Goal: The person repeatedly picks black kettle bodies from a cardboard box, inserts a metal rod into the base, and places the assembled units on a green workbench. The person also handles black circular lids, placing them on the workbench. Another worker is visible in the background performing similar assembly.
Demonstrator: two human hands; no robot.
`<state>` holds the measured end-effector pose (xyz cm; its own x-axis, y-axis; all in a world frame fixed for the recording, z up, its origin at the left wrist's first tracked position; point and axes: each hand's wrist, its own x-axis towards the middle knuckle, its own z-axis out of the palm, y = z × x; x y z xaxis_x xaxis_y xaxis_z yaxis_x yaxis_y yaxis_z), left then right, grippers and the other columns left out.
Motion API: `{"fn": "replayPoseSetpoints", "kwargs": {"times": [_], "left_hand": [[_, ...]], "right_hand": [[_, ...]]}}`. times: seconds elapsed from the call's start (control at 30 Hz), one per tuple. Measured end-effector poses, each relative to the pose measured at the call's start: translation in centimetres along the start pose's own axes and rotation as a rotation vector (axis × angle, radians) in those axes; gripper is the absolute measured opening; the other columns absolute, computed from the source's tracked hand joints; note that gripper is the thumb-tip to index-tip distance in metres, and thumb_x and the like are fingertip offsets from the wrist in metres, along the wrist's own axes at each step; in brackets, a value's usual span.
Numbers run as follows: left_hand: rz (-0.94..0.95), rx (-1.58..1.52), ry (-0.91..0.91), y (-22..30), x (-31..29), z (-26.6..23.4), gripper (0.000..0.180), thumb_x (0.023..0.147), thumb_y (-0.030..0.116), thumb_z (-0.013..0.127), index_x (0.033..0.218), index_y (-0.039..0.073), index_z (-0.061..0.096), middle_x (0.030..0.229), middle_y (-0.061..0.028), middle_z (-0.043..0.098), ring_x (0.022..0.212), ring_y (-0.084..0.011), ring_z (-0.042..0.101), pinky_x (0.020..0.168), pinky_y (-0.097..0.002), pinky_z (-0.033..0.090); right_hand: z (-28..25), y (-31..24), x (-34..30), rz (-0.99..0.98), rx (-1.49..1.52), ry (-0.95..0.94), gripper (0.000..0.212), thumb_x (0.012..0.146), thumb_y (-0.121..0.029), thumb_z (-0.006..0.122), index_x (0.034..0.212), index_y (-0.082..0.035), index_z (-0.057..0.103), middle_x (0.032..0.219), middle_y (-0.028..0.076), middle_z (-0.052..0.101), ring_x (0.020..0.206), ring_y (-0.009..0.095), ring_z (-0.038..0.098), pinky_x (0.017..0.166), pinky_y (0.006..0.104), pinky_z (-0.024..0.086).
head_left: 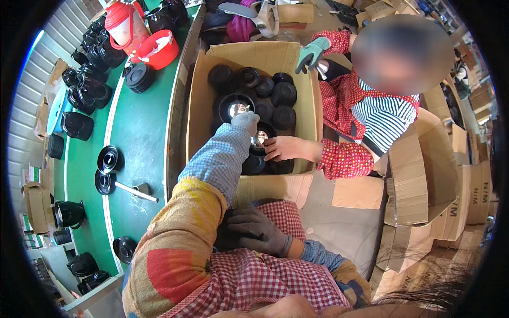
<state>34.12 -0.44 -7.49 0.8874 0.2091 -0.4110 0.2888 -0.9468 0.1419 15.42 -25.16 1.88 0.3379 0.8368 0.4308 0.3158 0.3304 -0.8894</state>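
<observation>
My left hand (246, 123), in a light grey glove, reaches into an open cardboard box (310, 106) and closes on the near rim of a black round vessel (227, 104) with a shiny inside. Several more black round vessels (283, 117) stand in the box around it. Close to my body, my right hand (257, 230), in a dark grey glove, is curled over a black object (225, 233) whose shape is mostly hidden. Across the box a co-worker's bare hand (283, 148) touches another shiny-bottomed black vessel (261, 137).
On my left runs a green conveyor belt (143, 124) with black lids, black pots (78, 125) and a red bucket (159, 50). A co-worker in a red dotted top (347, 159) sits at the right, with a green-gloved hand (313, 53). Flattened cartons (408, 180) lean behind.
</observation>
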Motion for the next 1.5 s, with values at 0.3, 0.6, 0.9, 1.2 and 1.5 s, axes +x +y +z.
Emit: {"fn": "replayPoseSetpoints", "kwargs": {"times": [0.3,0.6,0.9,1.2,1.5], "left_hand": [[-0.015,-0.182,-0.034,-1.9,4.2,4.0,0.051,0.089,0.008,0.064,0.139,0.018,0.061,0.14,-0.0166,0.058,0.133,-0.0357,0.055,0.11,-0.0448,0.046],[-0.016,-0.891,-0.191,-1.3,5.1,7.5,0.073,0.1,0.066,0.046,0.139,0.006,0.062,0.139,-0.0176,0.063,0.132,-0.0338,0.056,0.112,-0.0396,0.041],[0.238,-1.194,-0.251,-3.3,8.7,11.9,0.076,0.102,0.066,0.044,0.142,0.003,0.058,0.139,-0.0146,0.063,0.132,-0.0265,0.055,0.114,-0.0359,0.038],[0.228,-1.232,-0.114,-7.9,0.5,3.6,0.055,0.106,0.038,0.056,0.142,-0.004,0.054,0.135,-0.0111,0.063,0.126,-0.02,0.055,0.109,-0.0327,0.043],[0.395,-1.073,0.054,-15.2,-30.1,0.3,0.044,0.107,0.026,0.055,0.14,-0.003,0.056,0.139,-0.0137,0.061,0.132,-0.0242,0.054,0.113,-0.0373,0.041]], "right_hand": [[-0.8,1.5,0.2,0.119,0.038,-0.043,0.039,0.092,-0.021,0.07,0.128,-0.007,0.065,0.135,0.013,0.063,0.131,0.037,0.053,0.113,0.0538,0.036],[0.1,4.3,1.2,0.147,0.037,-0.057,0.036,0.094,-0.022,0.069,0.127,-0.007,0.066,0.135,0.013,0.062,0.131,0.038,0.052,0.113,0.0535,0.037],[0.5,5.2,2.5,0.118,0.029,-0.028,0.038,0.093,-0.024,0.069,0.127,-0.006,0.066,0.133,0.014,0.063,0.13,0.037,0.053,0.111,0.0528,0.039],[1.7,5.1,2.8,0.122,0.017,0.01,0.037,0.094,-0.028,0.068,0.123,-0.006,0.068,0.129,0.015,0.064,0.125,0.037,0.056,0.108,0.0501,0.042],[4.6,4.4,1.1,0.205,0.021,-0.069,0.062,0.096,-0.056,0.059,0.132,-0.006,0.065,0.139,0.019,0.058,0.134,0.038,0.05,0.117,0.0501,0.032]]}}
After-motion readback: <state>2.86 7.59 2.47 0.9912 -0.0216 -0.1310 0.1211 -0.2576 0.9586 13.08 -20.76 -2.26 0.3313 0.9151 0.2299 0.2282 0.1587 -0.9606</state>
